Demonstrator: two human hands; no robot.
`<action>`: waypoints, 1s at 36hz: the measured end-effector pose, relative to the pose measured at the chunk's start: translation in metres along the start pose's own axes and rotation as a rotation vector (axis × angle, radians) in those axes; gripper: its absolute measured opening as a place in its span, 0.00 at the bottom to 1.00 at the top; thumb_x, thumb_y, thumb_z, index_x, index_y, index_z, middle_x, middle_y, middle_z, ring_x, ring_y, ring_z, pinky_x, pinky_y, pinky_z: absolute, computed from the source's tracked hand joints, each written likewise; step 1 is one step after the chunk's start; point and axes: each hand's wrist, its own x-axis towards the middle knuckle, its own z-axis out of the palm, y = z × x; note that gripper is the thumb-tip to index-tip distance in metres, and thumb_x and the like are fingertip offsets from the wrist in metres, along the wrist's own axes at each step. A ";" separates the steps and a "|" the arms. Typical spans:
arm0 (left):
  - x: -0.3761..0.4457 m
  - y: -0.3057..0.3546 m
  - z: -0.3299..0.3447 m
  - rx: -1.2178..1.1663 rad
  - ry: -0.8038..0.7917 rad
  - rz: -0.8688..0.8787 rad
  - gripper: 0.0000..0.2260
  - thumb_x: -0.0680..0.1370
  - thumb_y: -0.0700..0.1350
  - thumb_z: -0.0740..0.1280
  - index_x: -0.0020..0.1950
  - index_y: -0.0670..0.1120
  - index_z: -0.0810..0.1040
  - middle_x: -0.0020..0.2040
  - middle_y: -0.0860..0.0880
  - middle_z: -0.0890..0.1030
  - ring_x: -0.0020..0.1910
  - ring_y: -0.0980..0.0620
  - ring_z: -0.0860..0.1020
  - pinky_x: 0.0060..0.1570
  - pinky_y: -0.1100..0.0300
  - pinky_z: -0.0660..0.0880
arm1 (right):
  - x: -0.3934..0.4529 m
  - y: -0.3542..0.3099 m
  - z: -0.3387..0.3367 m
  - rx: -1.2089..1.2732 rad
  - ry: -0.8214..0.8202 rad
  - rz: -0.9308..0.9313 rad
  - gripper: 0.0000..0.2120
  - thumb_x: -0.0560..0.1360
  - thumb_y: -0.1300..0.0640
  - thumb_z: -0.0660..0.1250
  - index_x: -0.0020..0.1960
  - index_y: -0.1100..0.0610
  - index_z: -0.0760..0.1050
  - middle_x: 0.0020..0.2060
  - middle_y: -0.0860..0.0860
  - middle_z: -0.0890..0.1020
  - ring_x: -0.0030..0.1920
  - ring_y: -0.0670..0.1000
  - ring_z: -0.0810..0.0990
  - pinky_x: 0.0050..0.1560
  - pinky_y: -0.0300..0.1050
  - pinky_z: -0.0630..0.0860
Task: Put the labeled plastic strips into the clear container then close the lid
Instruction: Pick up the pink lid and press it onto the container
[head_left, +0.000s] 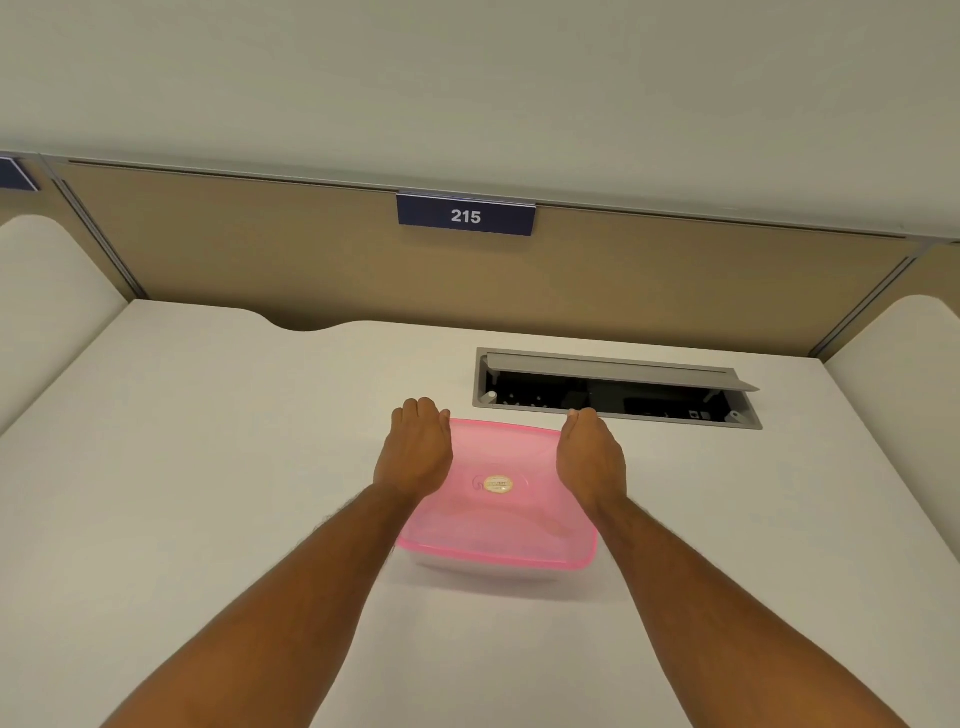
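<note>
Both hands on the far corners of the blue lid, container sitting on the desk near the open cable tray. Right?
Wrong on one point: the lid is pink, not blue. The head view shows the left hand and right hand on its far corners, with the container on the desk near the open cable tray.

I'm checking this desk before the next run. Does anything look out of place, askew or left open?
One thing: the grey cable hatch set into the desk, behind the container, stands open, its flap raised over the dark recess. The pink lid sits on the container, with the left hand and right hand at its far corners. No spill or damage shows.
</note>
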 end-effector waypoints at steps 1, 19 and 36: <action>-0.001 0.000 0.000 0.005 -0.003 0.006 0.12 0.85 0.49 0.49 0.52 0.45 0.69 0.50 0.47 0.72 0.46 0.50 0.69 0.47 0.55 0.72 | 0.000 0.001 0.000 -0.001 -0.003 0.003 0.13 0.85 0.52 0.53 0.52 0.58 0.73 0.42 0.52 0.80 0.40 0.50 0.78 0.40 0.42 0.72; -0.004 -0.001 0.000 0.038 -0.012 0.042 0.13 0.85 0.48 0.49 0.53 0.44 0.70 0.48 0.47 0.71 0.44 0.50 0.69 0.45 0.56 0.70 | 0.012 0.001 -0.006 -0.166 -0.133 0.051 0.07 0.80 0.61 0.60 0.48 0.57 0.77 0.45 0.54 0.84 0.42 0.55 0.81 0.43 0.45 0.75; -0.005 -0.001 0.005 0.039 0.014 0.036 0.11 0.85 0.48 0.50 0.52 0.45 0.69 0.48 0.47 0.72 0.45 0.50 0.69 0.45 0.56 0.72 | 0.014 0.003 -0.001 -0.152 -0.165 0.108 0.16 0.83 0.60 0.54 0.59 0.63 0.79 0.55 0.57 0.83 0.55 0.58 0.83 0.57 0.48 0.78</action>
